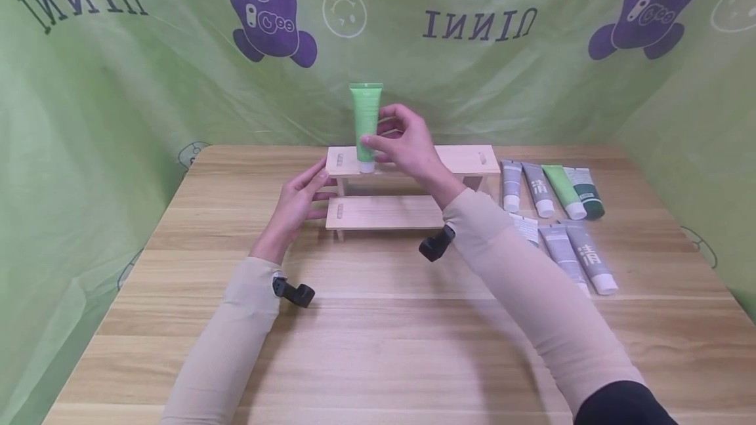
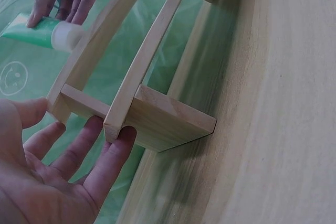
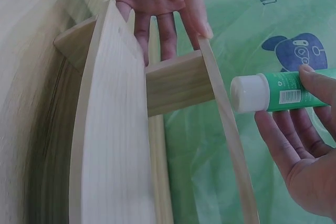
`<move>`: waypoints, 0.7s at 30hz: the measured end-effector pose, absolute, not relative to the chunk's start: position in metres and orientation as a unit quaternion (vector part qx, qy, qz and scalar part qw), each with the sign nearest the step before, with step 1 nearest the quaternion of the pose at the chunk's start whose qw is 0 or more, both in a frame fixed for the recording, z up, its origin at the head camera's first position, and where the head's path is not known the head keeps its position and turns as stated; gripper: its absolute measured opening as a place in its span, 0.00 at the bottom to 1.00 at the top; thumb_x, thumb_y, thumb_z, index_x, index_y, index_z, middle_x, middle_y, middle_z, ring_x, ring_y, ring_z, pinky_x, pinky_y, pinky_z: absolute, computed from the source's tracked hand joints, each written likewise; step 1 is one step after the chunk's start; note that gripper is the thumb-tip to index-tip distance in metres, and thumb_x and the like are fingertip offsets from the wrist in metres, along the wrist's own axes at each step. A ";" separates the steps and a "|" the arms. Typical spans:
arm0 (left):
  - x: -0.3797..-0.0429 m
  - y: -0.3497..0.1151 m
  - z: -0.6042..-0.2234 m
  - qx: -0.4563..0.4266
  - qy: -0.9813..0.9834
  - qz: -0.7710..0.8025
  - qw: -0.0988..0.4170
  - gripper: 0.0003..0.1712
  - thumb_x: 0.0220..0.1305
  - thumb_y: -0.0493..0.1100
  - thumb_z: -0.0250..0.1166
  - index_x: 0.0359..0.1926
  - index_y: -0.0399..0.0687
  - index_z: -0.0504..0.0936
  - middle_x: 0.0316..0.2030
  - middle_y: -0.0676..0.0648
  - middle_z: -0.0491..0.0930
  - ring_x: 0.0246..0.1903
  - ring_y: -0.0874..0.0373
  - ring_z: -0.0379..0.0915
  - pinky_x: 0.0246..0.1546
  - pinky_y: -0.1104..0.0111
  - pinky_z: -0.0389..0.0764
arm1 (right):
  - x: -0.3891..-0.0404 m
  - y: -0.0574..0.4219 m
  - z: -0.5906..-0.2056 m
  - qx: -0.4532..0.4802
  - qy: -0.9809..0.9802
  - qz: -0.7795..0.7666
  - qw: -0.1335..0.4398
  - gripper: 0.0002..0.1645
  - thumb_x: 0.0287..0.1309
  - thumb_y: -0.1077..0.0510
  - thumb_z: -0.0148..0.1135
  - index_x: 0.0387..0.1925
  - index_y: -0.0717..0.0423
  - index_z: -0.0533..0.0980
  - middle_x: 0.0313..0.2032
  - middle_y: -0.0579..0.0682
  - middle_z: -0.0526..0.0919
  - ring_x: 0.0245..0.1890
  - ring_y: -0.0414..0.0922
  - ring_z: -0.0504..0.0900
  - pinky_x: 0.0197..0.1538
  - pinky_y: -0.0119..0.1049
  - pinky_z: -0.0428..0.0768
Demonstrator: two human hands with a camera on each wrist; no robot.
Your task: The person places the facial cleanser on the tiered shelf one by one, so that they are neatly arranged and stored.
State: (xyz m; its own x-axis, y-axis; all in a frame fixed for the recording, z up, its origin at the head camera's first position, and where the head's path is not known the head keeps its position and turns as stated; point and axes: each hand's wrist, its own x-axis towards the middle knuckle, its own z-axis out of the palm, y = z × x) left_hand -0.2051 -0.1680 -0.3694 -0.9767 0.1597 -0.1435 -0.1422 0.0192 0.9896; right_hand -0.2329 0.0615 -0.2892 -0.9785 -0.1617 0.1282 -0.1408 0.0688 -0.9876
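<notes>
My right hand pinches a green squeeze tube between thumb and fingers. The tube stands upright, white cap down, by the left end of the upper board of a two-tier wooden shelf. Whether the cap touches the board, I cannot tell. At the shelf's left end is my left hand, its thumb by the upper board's edge and its fairly straight fingers against the side. The lower board has nothing on it.
Right of the shelf, several tubes lie on the wooden table in two rows: grey tubes, a light green tube and a dark green and white tube. A printed green cloth hangs behind and at both sides.
</notes>
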 end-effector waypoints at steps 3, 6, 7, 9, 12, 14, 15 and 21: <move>-0.205 -0.168 -0.370 0.008 0.707 0.700 0.104 0.29 0.77 0.56 0.55 0.75 0.66 0.64 0.64 0.37 0.72 0.59 0.42 0.74 0.51 0.46 0.82 | -0.235 0.055 -0.289 -0.102 0.733 -0.673 -0.001 0.28 0.56 0.66 0.74 0.56 0.58 0.73 0.47 0.58 0.81 0.46 0.52 0.83 0.40 0.44 0.88; -0.205 -0.168 -0.370 0.007 0.708 0.699 0.101 0.30 0.76 0.56 0.55 0.75 0.67 0.64 0.63 0.37 0.73 0.58 0.43 0.75 0.51 0.47 0.82 | -0.236 0.050 -0.290 -0.103 0.735 -0.670 -0.012 0.28 0.56 0.65 0.74 0.56 0.58 0.73 0.47 0.57 0.81 0.45 0.52 0.83 0.40 0.44 0.88; -0.205 -0.168 -0.370 0.007 0.709 0.698 0.101 0.30 0.76 0.57 0.56 0.75 0.67 0.64 0.63 0.38 0.73 0.58 0.43 0.75 0.51 0.47 0.82 | -0.236 0.049 -0.291 -0.105 0.735 -0.670 -0.016 0.28 0.55 0.65 0.74 0.56 0.58 0.73 0.47 0.57 0.81 0.45 0.52 0.83 0.40 0.44 0.88; -0.205 -0.168 -0.370 0.007 0.709 0.698 0.100 0.30 0.75 0.58 0.56 0.75 0.68 0.64 0.63 0.38 0.74 0.58 0.43 0.75 0.51 0.47 0.82 | -0.237 0.046 -0.293 -0.108 0.734 -0.670 -0.025 0.27 0.56 0.65 0.74 0.56 0.58 0.73 0.47 0.57 0.81 0.45 0.52 0.83 0.41 0.43 0.88; -0.205 -0.169 -0.370 0.008 0.710 0.697 0.100 0.30 0.75 0.58 0.56 0.75 0.69 0.64 0.63 0.38 0.74 0.59 0.43 0.75 0.51 0.47 0.82 | -0.237 0.042 -0.296 -0.112 0.737 -0.666 -0.044 0.27 0.56 0.65 0.74 0.55 0.58 0.74 0.46 0.56 0.81 0.44 0.50 0.83 0.42 0.40 0.87; -0.205 -0.169 -0.370 0.009 0.708 0.699 0.100 0.30 0.75 0.58 0.57 0.74 0.69 0.65 0.63 0.38 0.74 0.58 0.43 0.75 0.51 0.47 0.82 | -0.237 0.041 -0.298 -0.115 0.741 -0.658 -0.060 0.26 0.56 0.64 0.74 0.55 0.58 0.74 0.46 0.55 0.82 0.44 0.49 0.83 0.45 0.38 0.86; -0.205 -0.168 -0.370 0.009 0.708 0.699 0.101 0.30 0.75 0.58 0.57 0.75 0.69 0.65 0.63 0.38 0.74 0.58 0.43 0.75 0.51 0.47 0.82 | -0.237 0.040 -0.299 -0.117 0.744 -0.655 -0.069 0.26 0.55 0.64 0.75 0.55 0.58 0.74 0.46 0.55 0.82 0.44 0.49 0.83 0.46 0.38 0.85; -0.206 -0.168 -0.371 0.008 0.707 0.699 0.104 0.30 0.75 0.57 0.56 0.75 0.68 0.65 0.64 0.36 0.72 0.58 0.42 0.75 0.51 0.47 0.82 | -0.237 0.036 -0.303 -0.111 0.751 -0.644 -0.093 0.27 0.55 0.63 0.75 0.55 0.58 0.74 0.46 0.53 0.82 0.45 0.47 0.82 0.49 0.36 0.83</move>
